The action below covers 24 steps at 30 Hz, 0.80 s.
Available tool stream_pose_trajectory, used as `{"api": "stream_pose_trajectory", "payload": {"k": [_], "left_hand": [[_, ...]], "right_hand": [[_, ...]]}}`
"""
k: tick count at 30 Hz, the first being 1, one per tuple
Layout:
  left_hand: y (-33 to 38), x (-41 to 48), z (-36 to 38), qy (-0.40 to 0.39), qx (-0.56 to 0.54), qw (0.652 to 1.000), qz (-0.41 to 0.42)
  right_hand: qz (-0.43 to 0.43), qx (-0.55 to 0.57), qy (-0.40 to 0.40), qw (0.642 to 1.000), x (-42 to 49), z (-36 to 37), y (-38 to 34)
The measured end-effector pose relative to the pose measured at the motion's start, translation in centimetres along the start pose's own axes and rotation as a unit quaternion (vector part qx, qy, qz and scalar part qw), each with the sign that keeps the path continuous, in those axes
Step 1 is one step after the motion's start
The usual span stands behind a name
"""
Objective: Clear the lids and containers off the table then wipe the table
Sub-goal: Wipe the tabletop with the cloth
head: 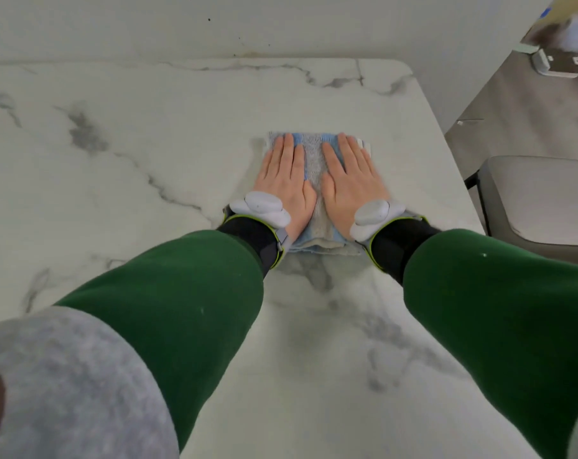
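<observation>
Looks like a home dining corner: marble-look table (148, 144) fills the middle, right up against a plain white wall (281, 24) at the top, grey cushioned chair (539, 200) at right, grey floor (512, 111) upper right.

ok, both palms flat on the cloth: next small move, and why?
Probably slide the folded towel leftward across the marble table: left hand and right hand both press it flat near the table's right edge, with a wide stretch of tabletop leftward.

Your table (132, 144) is white with grey marble veins. One folded blue-and-grey cloth (314, 164) lies flat on it, near its rounded far-right corner.
</observation>
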<state>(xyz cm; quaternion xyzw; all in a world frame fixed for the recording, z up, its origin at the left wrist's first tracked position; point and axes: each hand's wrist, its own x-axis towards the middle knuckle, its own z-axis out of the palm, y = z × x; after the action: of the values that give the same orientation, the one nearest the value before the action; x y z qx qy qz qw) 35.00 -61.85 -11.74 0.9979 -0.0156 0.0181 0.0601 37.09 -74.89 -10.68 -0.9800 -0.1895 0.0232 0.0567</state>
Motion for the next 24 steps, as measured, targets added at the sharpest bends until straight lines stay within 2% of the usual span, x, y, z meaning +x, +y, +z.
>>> {"api": "stream_pose_trajectory", "payload": {"k": [5, 9, 24], "left_hand": [[-0.3, 3.6, 0.0, -0.003, 0.008, 1.0, -0.005], [-0.2, 2.5, -0.2, 0.001, 0.006, 1.0, -0.005], [4.9, -20.0, -1.2, -0.024, -0.003, 0.999, -0.036]], "right_hand": [[0.012, 0.009, 0.01, 1.0, 3.6, 0.0, 0.8], [0.012, 0.008, 0.006, 1.0, 2.3, -0.1, 0.6], [-0.029, 0.005, -0.034, 0.999, -19.1, 0.1, -3.7]]}}
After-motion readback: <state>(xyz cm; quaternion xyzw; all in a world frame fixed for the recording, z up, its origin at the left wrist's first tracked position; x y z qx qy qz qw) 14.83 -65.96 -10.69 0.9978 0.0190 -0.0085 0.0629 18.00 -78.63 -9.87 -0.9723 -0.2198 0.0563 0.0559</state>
